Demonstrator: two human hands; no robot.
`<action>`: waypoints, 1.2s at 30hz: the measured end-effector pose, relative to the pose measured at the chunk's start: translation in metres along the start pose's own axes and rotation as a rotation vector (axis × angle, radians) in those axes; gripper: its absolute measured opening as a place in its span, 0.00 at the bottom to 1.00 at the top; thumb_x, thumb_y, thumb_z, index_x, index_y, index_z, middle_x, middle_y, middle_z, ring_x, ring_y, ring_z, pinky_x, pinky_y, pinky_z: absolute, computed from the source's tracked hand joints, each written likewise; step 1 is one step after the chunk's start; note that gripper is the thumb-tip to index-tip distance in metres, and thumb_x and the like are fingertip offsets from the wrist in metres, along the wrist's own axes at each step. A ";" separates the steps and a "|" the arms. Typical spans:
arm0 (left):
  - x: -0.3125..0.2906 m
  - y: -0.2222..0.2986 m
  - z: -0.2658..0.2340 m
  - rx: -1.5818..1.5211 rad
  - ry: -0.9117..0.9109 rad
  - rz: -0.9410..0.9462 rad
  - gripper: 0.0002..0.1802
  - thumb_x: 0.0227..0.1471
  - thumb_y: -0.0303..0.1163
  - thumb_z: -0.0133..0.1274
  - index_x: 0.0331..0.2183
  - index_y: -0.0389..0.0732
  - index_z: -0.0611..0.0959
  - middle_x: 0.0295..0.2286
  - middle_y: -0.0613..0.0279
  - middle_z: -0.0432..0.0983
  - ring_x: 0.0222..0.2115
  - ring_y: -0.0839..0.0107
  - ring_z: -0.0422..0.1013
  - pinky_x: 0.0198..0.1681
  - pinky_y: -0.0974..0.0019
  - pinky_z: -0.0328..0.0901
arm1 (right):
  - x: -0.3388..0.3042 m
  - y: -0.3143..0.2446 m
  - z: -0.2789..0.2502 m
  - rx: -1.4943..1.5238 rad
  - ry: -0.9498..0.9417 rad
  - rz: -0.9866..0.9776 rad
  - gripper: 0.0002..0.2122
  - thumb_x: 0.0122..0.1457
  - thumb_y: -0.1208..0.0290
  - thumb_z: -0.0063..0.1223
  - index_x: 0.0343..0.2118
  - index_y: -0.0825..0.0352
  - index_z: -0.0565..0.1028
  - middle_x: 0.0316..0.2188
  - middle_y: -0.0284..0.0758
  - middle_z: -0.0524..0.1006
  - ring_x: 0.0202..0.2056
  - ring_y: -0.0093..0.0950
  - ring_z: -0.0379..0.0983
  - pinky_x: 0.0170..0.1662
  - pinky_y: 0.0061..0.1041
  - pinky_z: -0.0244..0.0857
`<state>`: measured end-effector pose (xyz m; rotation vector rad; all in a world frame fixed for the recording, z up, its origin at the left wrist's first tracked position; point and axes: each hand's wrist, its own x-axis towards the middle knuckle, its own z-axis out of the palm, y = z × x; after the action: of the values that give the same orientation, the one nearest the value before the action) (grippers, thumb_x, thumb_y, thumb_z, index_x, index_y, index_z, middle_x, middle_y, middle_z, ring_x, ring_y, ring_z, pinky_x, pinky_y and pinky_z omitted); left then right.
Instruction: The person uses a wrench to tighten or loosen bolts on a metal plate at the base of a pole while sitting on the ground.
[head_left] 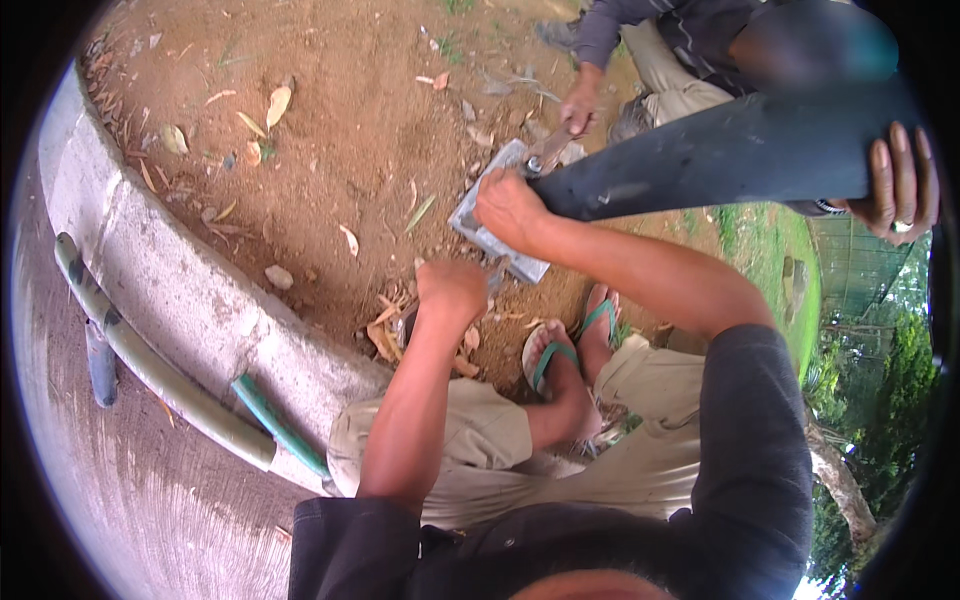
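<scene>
On the far left, the grey road (100,480) is running along outside a pale stone curb (190,270). A short dark grey piece (101,368) is lying on the road, just beside a long, pale green pole (160,376) that is lying along the curb. A smaller green tube (280,425) is resting near the pole's lower end. Past the curb, dry leaves are lying about on the brown dirt (330,170).

The person's left hand (450,290) is hanging low near the dirt, its fingers curling in like a fist. I cannot tell what they are pinching, because the hand is hiding it. A flat grey plate (470,222) is lying on the dirt, just past that hand. The right hand (510,208) is reaching over the plate — its fingers are bending close together there, but I cannot tell if they are pinching anything. A small bolt (534,165) is sticking up just beside it. Green flip-flops (556,358) are showing on the person's feet below.

A co-worker's hand (580,105) is holding a flat brown tool (550,148) near the bolt. The big black post (720,155) is stretching from the plate toward the right — and the co-worker's other hand (898,185) is holding its far end. Green trees (880,375) are standing on the far right.
</scene>
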<state>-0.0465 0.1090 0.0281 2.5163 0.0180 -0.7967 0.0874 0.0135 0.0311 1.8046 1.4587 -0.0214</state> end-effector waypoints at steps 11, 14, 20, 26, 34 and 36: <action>-0.024 0.001 -0.017 0.032 -0.049 0.042 0.13 0.53 0.30 0.53 0.37 0.39 0.89 0.38 0.49 0.86 0.42 0.54 0.82 0.45 0.53 0.75 | 0.011 0.010 -0.017 0.067 -0.278 -0.216 0.07 0.59 0.70 0.58 0.37 0.57 0.87 0.37 0.28 0.85 0.41 0.31 0.82 0.35 0.32 0.72; -0.032 -0.002 -0.022 0.037 -0.035 0.033 0.13 0.52 0.30 0.53 0.37 0.39 0.89 0.37 0.49 0.85 0.41 0.54 0.82 0.44 0.53 0.75 | 0.022 0.016 -0.009 0.200 -0.322 -0.196 0.08 0.58 0.69 0.60 0.38 0.57 0.87 0.38 0.31 0.85 0.43 0.32 0.82 0.35 0.32 0.73; -0.034 -0.009 -0.031 0.045 0.036 -0.062 0.12 0.54 0.30 0.55 0.38 0.42 0.89 0.40 0.56 0.86 0.45 0.60 0.82 0.43 0.57 0.74 | -0.005 0.011 -0.004 0.019 0.098 -0.124 0.06 0.53 0.70 0.57 0.26 0.61 0.85 0.31 0.36 0.79 0.36 0.33 0.77 0.32 0.31 0.67; -0.037 -0.013 -0.030 -0.015 0.056 -0.026 0.13 0.50 0.28 0.53 0.37 0.37 0.88 0.37 0.47 0.85 0.41 0.51 0.82 0.44 0.50 0.75 | -0.007 0.009 0.001 -0.031 0.044 -0.223 0.06 0.52 0.70 0.58 0.27 0.63 0.85 0.32 0.37 0.78 0.37 0.34 0.76 0.33 0.30 0.69; -0.042 -0.013 -0.035 -0.012 0.034 0.016 0.14 0.50 0.28 0.52 0.38 0.36 0.87 0.38 0.45 0.85 0.41 0.50 0.82 0.45 0.50 0.75 | 0.019 0.025 -0.023 0.246 -0.363 -0.079 0.07 0.54 0.71 0.62 0.36 0.61 0.87 0.38 0.35 0.85 0.45 0.33 0.82 0.39 0.32 0.75; -0.039 -0.017 -0.033 0.000 0.019 -0.001 0.14 0.51 0.28 0.52 0.38 0.36 0.87 0.38 0.45 0.84 0.41 0.50 0.82 0.45 0.50 0.75 | 0.009 0.014 -0.012 0.064 -0.224 -0.134 0.08 0.55 0.71 0.62 0.36 0.60 0.87 0.39 0.34 0.85 0.43 0.32 0.83 0.39 0.32 0.76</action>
<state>-0.0639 0.1443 0.0656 2.5241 0.0260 -0.7739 0.0972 0.0277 0.0429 1.6918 1.4282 -0.3312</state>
